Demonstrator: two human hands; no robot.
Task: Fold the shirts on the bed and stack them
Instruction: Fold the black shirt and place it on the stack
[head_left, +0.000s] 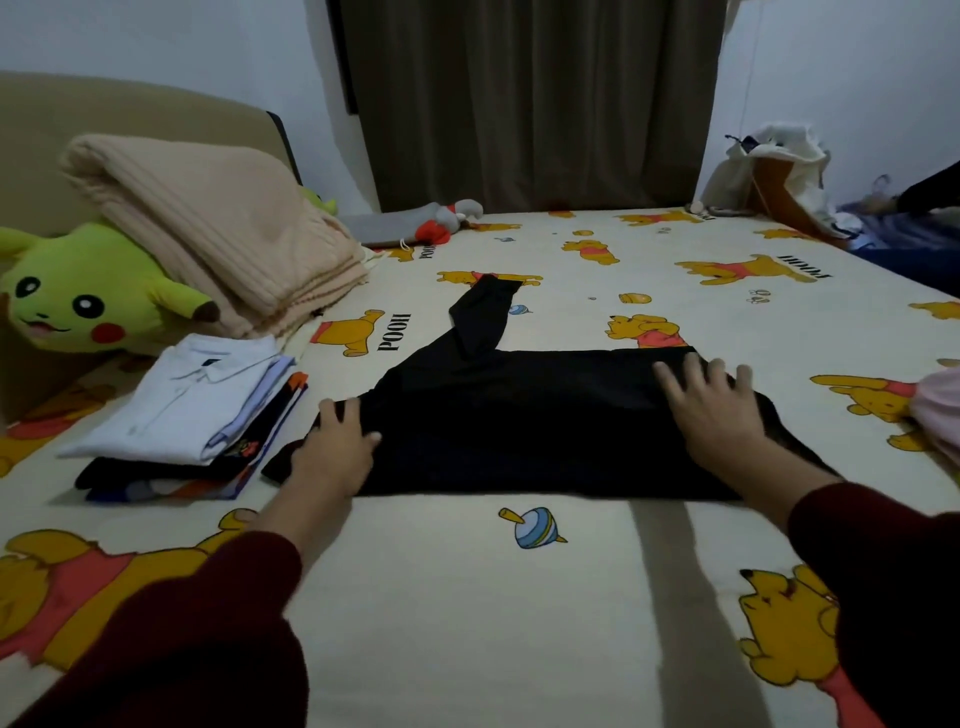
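Observation:
A black shirt (524, 421) lies flat across the middle of the bed (467, 597), one sleeve sticking out toward the far side. My left hand (335, 449) rests on its left end, fingers curved over the edge of the cloth. With fingers spread and straight, my right hand (714, 405) presses flat on the shirt's right part. To the left sits a stack of folded shirts (192, 415) with a white collared one on top.
A green plush toy (88, 306) and a folded beige blanket (218, 228) lie at the head of the bed, left. A small grey and red plush (452, 218) lies at the far edge. Pink cloth (940, 415) shows at the right edge. Bags (774, 176) stand at the far right.

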